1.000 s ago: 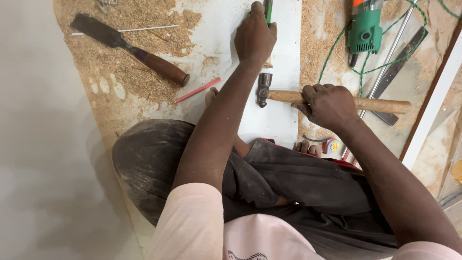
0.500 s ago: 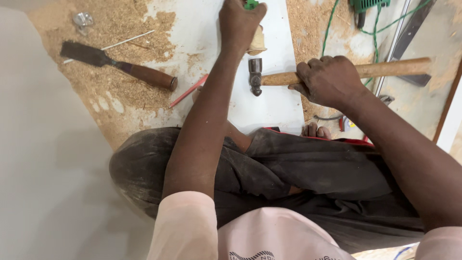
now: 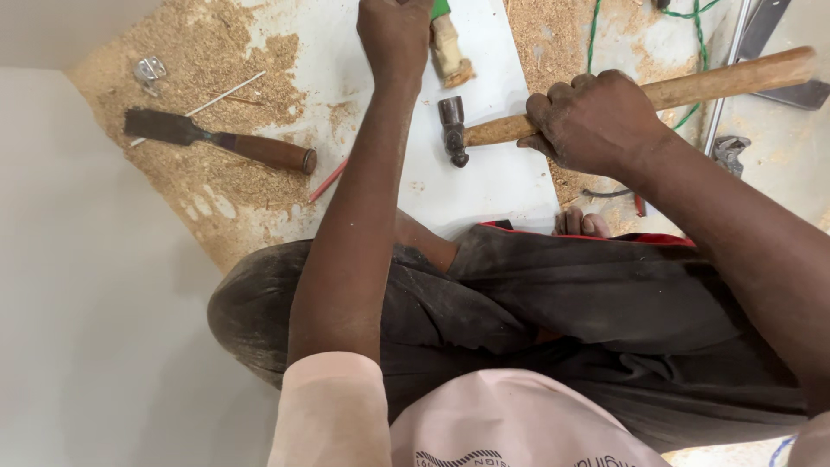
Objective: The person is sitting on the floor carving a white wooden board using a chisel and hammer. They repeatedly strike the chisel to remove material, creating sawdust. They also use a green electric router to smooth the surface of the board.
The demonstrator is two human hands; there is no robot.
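My left hand [image 3: 393, 35] reaches to the top edge, its fingers closed around a tool with a green part and a pale wooden part [image 3: 450, 50]; its tip is hidden. My right hand [image 3: 596, 121] grips the wooden handle of a hammer [image 3: 718, 79]. The dark steel hammer head [image 3: 451, 130] hangs just over the white board [image 3: 493, 186], a little below the held tool. I sit with dark trousers [image 3: 605, 303] over my knees.
A brown-handled chisel [image 3: 216, 140] lies on sawdust [image 3: 173, 186] to the left, with a red pencil [image 3: 328, 179] beside it. A small metal fitting [image 3: 149, 67] sits at top left. Green cable [image 3: 595, 35] and metal parts [image 3: 731, 151] lie at right. Toes [image 3: 581, 223] show at the board's edge.
The view has closed in and slid up. The hammer head now sits nearer the tool in my left hand, and the handle's far end has tilted upward.
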